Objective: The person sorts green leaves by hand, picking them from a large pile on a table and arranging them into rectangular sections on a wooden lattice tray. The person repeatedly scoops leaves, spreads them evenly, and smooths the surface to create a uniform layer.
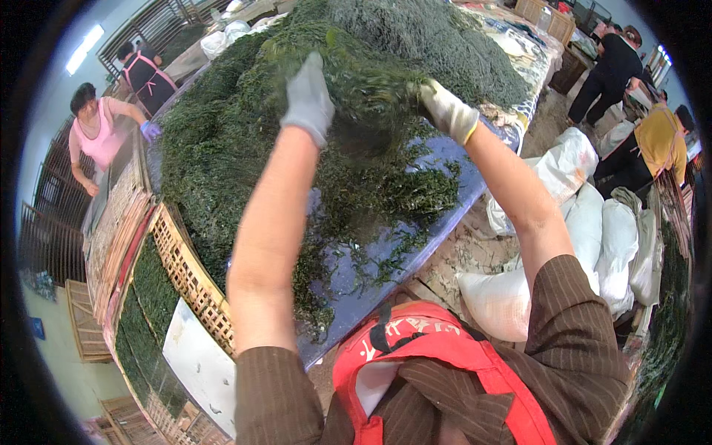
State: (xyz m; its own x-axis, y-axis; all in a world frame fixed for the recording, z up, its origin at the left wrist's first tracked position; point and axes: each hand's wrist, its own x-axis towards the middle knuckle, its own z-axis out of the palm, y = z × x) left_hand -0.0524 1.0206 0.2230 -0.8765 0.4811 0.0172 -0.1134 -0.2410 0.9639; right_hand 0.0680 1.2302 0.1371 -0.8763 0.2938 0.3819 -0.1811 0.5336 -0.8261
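A large heap of dark green, stringy seaweed-like material (222, 128) covers much of a blue-covered table (356, 311). My left hand (307, 97), in a pale glove, is blurred at the heap's upper middle, with its fingers against the strands. To the right, my right hand (448, 111), in a white glove with a yellow edge, has its fingertips at a blurred clump of the green strands (372, 83) between both hands. How firmly either hand grips is hidden by strands and blur. Behind lies a greyer heap of fine strands (434, 44).
At left, a woven bamboo frame (192, 278), a white board (200, 367) and green sheets (147, 278) lie beside the table. White sacks (589, 239) stand at right. A person in a pink apron (103, 130) is at left; a person in yellow (662, 136) bends at right.
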